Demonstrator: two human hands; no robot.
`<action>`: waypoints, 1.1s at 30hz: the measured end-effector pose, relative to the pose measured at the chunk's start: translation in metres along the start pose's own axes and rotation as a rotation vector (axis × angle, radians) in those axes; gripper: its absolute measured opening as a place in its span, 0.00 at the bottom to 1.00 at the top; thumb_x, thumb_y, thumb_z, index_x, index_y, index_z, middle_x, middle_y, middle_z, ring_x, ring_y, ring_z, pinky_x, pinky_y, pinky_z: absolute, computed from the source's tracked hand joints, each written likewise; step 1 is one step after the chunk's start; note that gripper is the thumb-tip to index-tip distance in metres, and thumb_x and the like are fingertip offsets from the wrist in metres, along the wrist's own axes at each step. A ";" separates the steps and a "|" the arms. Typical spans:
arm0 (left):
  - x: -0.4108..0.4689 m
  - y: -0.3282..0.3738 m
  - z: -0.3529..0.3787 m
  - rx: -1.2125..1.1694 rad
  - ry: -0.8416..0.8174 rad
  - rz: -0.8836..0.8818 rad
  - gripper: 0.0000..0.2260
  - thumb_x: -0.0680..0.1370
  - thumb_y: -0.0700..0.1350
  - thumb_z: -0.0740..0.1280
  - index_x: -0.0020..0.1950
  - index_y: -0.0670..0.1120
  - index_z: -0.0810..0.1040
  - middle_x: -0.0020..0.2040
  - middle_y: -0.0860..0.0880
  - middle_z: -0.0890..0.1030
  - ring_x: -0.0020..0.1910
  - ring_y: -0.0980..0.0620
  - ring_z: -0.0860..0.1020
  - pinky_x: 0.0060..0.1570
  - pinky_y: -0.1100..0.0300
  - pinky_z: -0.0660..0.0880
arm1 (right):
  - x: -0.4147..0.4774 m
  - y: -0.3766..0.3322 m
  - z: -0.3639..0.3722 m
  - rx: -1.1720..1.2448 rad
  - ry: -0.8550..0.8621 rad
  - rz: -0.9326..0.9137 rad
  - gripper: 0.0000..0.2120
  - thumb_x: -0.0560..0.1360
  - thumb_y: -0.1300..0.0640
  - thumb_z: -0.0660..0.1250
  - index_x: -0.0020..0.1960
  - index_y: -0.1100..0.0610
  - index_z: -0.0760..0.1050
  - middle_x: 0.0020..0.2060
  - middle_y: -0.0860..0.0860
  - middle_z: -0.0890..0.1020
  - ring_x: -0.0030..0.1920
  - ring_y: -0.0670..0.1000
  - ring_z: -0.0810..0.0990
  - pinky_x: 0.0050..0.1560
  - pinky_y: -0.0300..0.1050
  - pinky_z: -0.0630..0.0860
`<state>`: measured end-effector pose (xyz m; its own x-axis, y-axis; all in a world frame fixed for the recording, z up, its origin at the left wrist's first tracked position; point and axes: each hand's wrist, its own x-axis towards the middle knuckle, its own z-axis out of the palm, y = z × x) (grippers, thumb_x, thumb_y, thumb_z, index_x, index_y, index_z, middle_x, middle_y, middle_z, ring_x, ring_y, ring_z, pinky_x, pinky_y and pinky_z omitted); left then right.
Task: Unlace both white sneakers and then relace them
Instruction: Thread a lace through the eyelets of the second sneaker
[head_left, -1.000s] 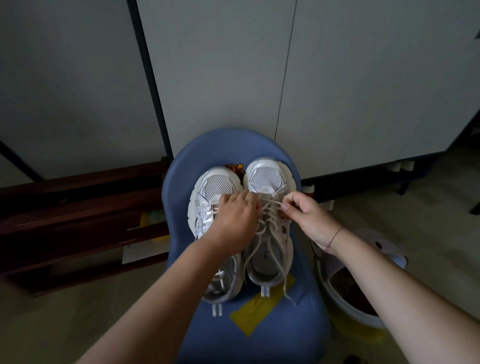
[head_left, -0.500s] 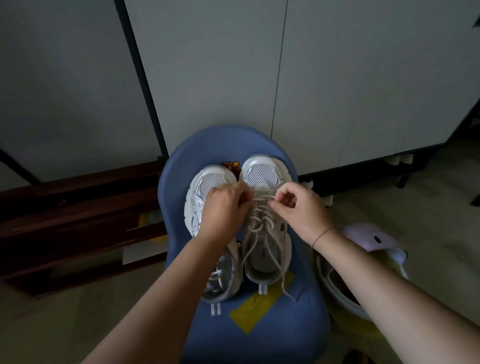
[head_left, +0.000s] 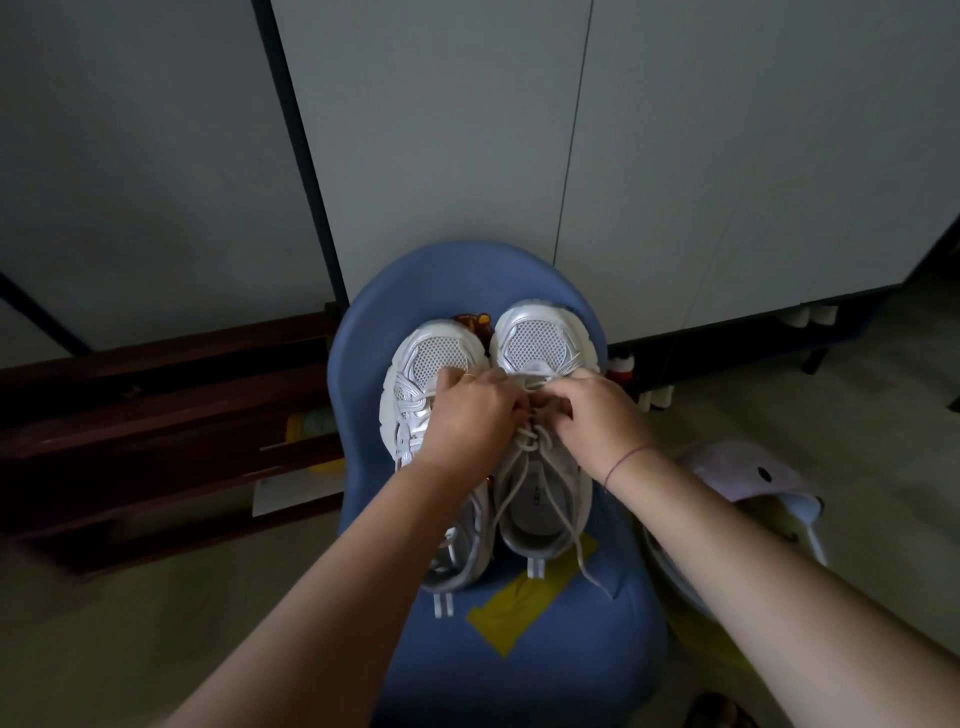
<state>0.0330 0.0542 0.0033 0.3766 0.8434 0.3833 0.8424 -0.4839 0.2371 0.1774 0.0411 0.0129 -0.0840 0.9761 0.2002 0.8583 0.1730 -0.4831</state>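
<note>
Two white sneakers stand side by side on a blue chair seat (head_left: 545, 670), toes pointing away from me. The left sneaker (head_left: 431, 358) is partly covered by my left arm. The right sneaker (head_left: 537, 340) has a loosened lace (head_left: 524, 467) whose ends trail down past its heel. My left hand (head_left: 470, 421) and my right hand (head_left: 597, 415) meet over the right sneaker's upper eyelets, fingers curled and pinching the lace there. The fingertips hide the exact spot of the lace they hold.
Yellow tape (head_left: 524, 597) is stuck on the seat below the heels. A white and lilac basket (head_left: 753, 483) sits on the floor at the right. Dark wooden boards (head_left: 156, 415) lie at the left. Grey cabinet doors (head_left: 441, 156) rise behind the chair.
Both hands have drawn closer together over the right sneaker's lace near the toe end. The right hand moved left toward the left hand.
</note>
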 end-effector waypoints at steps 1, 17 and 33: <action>-0.001 0.000 0.000 0.017 -0.015 -0.005 0.10 0.80 0.48 0.62 0.54 0.48 0.81 0.54 0.48 0.80 0.57 0.47 0.75 0.54 0.54 0.56 | 0.000 -0.001 0.000 -0.002 0.003 0.010 0.11 0.75 0.59 0.62 0.52 0.52 0.81 0.50 0.53 0.77 0.50 0.56 0.77 0.48 0.45 0.73; -0.011 -0.006 -0.001 -0.001 0.023 -0.205 0.13 0.80 0.42 0.56 0.60 0.41 0.74 0.63 0.43 0.68 0.62 0.42 0.64 0.62 0.52 0.53 | -0.007 0.032 -0.014 0.260 -0.088 0.118 0.08 0.77 0.59 0.63 0.40 0.51 0.72 0.47 0.52 0.76 0.46 0.50 0.75 0.40 0.39 0.66; -0.015 -0.016 -0.006 -0.049 0.116 -0.058 0.12 0.75 0.54 0.63 0.45 0.53 0.85 0.49 0.51 0.79 0.54 0.43 0.74 0.56 0.55 0.56 | -0.006 0.032 -0.008 0.475 -0.071 0.264 0.07 0.77 0.59 0.64 0.40 0.53 0.74 0.40 0.51 0.79 0.46 0.53 0.78 0.49 0.45 0.73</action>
<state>0.0118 0.0480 -0.0007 0.2779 0.8391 0.4676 0.8407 -0.4479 0.3042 0.2091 0.0399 0.0032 0.0552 0.9980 -0.0301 0.5334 -0.0550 -0.8440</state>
